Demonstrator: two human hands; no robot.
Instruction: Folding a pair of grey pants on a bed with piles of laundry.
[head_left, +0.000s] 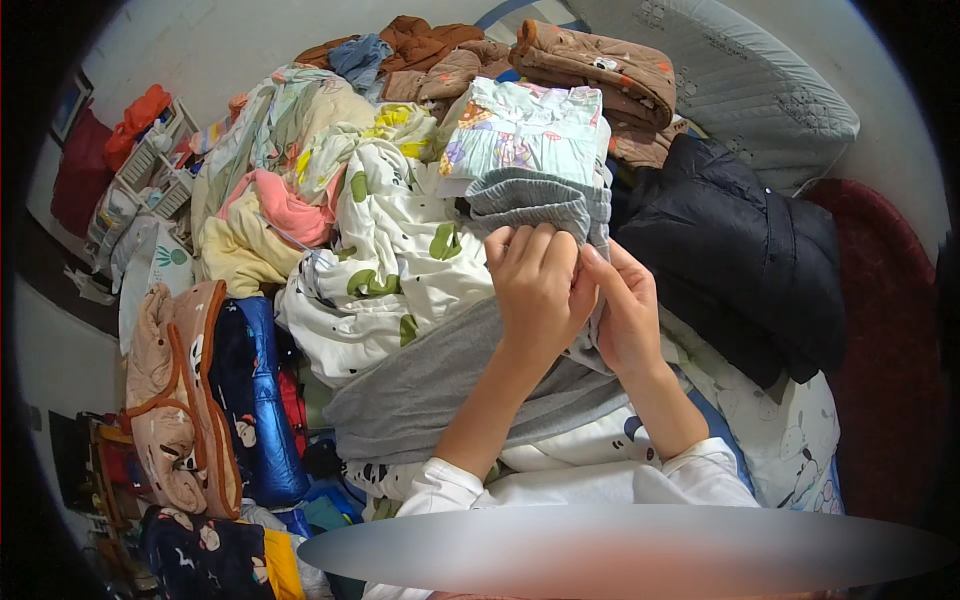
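Both hands are at the middle, close together on a grey garment point(530, 200) with a gathered, elastic-looking edge. My left hand point(535, 285) is closed, its fingers curled over the near edge of the cloth. Beside it, my right hand point(630, 310) pinches the garment's right side between thumb and fingers. Just beyond lies a folded pale mint garment point(525, 130) with a colourful print. A larger piece of grey cloth point(430, 385) stretches under my forearms; whether it joins the held garment is hidden by my hands.
White bedding with green shapes point(400, 250) is heaped left of my hands. A black puffer jacket point(740, 240) lies to the right, a rolled brown quilt point(600, 65) at the back. Folded blankets point(175, 400) stand at the left, near a white basket point(165, 170). A mattress point(760, 90) leans behind.
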